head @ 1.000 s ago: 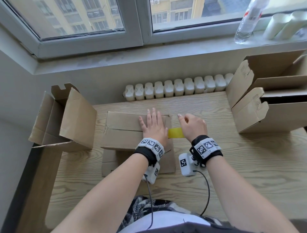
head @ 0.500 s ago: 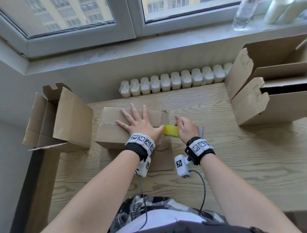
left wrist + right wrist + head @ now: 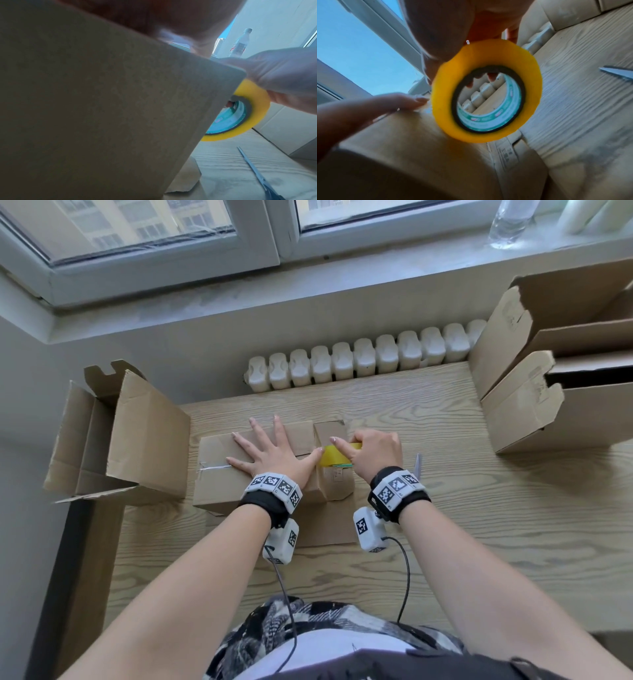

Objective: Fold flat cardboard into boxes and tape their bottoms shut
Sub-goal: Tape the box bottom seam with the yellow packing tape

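Observation:
A folded brown cardboard box (image 3: 219, 484) lies bottom-up in the middle of the wooden table (image 3: 479, 525). My left hand (image 3: 270, 453) lies flat on its top with fingers spread, the thumb reaching towards the tape. My right hand (image 3: 370, 453) grips a yellow tape roll (image 3: 334, 458) at the box's right edge. In the right wrist view the tape roll (image 3: 486, 92) hangs from my fingers, which pass through its core, just over the box (image 3: 419, 148). The left wrist view is mostly filled by the box wall (image 3: 102, 108), with the roll (image 3: 240, 115) beyond its corner.
Scissors (image 3: 417, 463) lie on the table right of my right hand. An open-flapped box (image 3: 137, 440) stands at the left table edge. Two assembled boxes (image 3: 555, 388) are stacked at the right. Flat cardboard (image 3: 329, 525) lies under the box. A bottle (image 3: 507, 224) stands on the sill.
My left hand slid left along the box top and spread its fingers. My right hand drew the tape roll to the box's right edge and tipped it downward.

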### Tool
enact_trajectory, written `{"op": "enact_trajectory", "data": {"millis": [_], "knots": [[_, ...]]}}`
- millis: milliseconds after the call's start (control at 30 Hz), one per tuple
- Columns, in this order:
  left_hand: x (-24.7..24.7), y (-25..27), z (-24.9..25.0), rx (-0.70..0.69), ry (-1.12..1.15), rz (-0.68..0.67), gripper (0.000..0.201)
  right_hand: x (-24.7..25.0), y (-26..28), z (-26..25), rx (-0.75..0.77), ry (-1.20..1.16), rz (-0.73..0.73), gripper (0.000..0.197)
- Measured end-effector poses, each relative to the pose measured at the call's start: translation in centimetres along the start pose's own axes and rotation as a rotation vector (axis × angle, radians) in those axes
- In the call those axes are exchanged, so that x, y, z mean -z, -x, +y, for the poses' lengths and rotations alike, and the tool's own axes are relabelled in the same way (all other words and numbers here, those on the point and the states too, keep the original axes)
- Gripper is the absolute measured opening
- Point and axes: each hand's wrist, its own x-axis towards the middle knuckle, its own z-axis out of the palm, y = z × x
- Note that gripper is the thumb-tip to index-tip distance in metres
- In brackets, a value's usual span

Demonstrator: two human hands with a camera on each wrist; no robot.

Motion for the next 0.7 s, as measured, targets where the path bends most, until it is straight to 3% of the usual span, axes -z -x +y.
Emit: {"op": "enact_trajectory", "data": {"millis": [233,367,433,533,700], "knots": [[-0.5,0.0,-0.1,-0.008,0.001,0.018,0.110,-1.4,0.2,-0.2,-0.048,0.004,-0.029,0.063],[-0.7,-0.1,-0.3,-0.020,0.018,0.027,0.113,-1.5,-0.1,0.5,-0.055,-0.220,-0.045,0.062],[-0.7,-0.2,-0.3,-0.014,0.018,0.029,0.115,-1.9,0.2,0.8,-0.027,-0.347,0.004,0.054],[-0.8,-0.3,0.0,0.004,0.011,0.032,0.113,-2.9,0.9,1.0,0.002,-0.312,0.081,0.045],[-0.9,-0.4,0.0,0.014,0.006,0.039,0.109,-2.9,1.8,2.1,-0.081,-0.355,0.139,0.058]]}}
